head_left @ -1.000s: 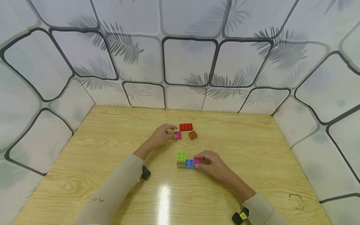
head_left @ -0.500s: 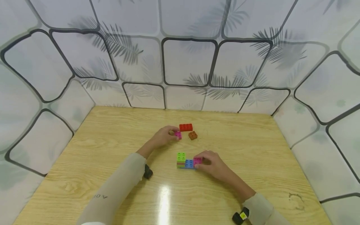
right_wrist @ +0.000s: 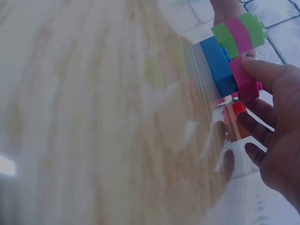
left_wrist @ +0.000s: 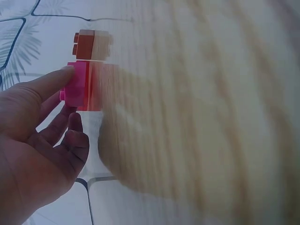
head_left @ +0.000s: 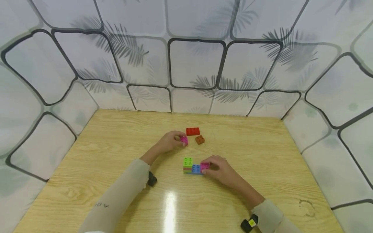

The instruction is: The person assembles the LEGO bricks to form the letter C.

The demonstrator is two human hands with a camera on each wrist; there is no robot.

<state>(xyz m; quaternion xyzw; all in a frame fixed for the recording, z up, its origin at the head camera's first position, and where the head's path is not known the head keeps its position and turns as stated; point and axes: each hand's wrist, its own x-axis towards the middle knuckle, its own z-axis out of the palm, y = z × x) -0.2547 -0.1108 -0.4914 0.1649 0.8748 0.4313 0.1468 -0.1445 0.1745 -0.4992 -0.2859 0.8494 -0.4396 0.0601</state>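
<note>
My left hand (head_left: 169, 141) pinches a small pink toy brick (head_left: 184, 140) between thumb and fingers; in the left wrist view the thumb lies on this pink brick (left_wrist: 76, 84). My right hand (head_left: 220, 169) grips another pink brick (head_left: 205, 166), seated on the right end of a long blue brick (head_left: 196, 169). At the blue brick's left end rises a stack of green and pink bricks, topped by a bright green brick (head_left: 187, 161). The right wrist view shows the stack's pink layer (right_wrist: 238, 36) between two green ones, and the thumb on the gripped pink brick (right_wrist: 244, 82).
Just behind the left fingertips lies a red brick (head_left: 192, 131), with a small brown brick (head_left: 199, 139) to its front right. All stand on a wooden table (head_left: 122, 129). A patterned white backdrop (head_left: 196, 64) encloses the back and sides.
My left hand has moved slightly right and its thumb and fingers have drawn together on the small pink brick. The right hand has stayed in place on the blue assembly's pink brick.
</note>
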